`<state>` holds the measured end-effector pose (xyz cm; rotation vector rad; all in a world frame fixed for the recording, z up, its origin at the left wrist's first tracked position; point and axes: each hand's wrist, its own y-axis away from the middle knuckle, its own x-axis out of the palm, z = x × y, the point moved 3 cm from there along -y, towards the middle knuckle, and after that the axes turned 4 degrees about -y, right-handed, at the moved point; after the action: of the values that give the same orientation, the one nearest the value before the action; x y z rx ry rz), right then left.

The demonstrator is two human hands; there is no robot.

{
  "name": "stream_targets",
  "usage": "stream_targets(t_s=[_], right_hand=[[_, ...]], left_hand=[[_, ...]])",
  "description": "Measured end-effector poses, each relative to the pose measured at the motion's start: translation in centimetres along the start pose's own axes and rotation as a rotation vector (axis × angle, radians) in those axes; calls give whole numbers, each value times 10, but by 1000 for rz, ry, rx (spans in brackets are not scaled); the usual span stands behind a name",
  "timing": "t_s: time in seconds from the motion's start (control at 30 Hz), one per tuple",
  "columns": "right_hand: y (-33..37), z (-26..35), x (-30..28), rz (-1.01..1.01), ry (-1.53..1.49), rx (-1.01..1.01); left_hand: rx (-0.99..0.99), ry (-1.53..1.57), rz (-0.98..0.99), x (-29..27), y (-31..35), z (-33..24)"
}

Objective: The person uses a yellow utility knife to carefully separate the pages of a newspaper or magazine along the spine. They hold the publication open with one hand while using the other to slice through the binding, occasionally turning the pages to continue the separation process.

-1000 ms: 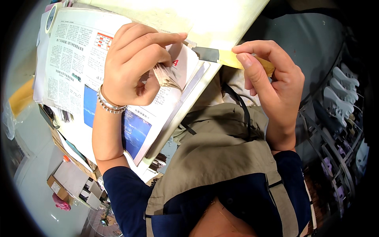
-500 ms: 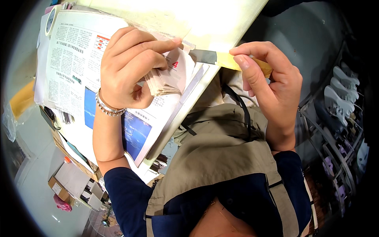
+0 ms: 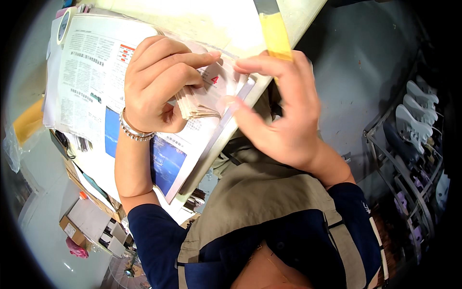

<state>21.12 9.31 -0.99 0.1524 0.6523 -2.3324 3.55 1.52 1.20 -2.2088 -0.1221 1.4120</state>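
My left hand (image 3: pixel 161 79) grips a thick wad of folded-back paper sheets (image 3: pixel 195 103), which shows a red numeral. Its fingers curl over the wad above an opened newspaper (image 3: pixel 79 72). Close by on the right, my right hand (image 3: pixel 284 106) has its thumb and forefinger spread toward the wad's edge, slightly blurred. A flat yellow strip with a grey end (image 3: pixel 275 36) sticks up from behind the right hand's fingers, held among them. Its lower part is hidden by the hand.
The newspaper lies on a pale table (image 3: pixel 211 19), whose edge runs diagonally past my right hand. A tape roll (image 3: pixel 63 26) stands at the far left. A metal rack with white, shoe-shaped pieces (image 3: pixel 416 120) is at the right. Boxes (image 3: pixel 94 216) sit low on the left.
My right hand has moved left to the paper wad, its thumb and forefinger now apart. The yellow strip has swung from level to upright. My left hand has barely moved.
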Motion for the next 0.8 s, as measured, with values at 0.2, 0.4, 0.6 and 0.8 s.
stream_targets(t_s=[0.2,0.4,0.6,0.8], right_hand=[[-6,-16,24,-64,-30,82],[-16,-27,28,-77,-329,352],[-18,-28,25,37,-385,395],[-17,-32,27,56,-419,439]], left_hand=[[5,-21,-47,0,2,-2],[-66,-11,-121,-1,5,-7],[-3,-33,-110,-6,3,-8],[37,-39,-64,-7,2,-6]])
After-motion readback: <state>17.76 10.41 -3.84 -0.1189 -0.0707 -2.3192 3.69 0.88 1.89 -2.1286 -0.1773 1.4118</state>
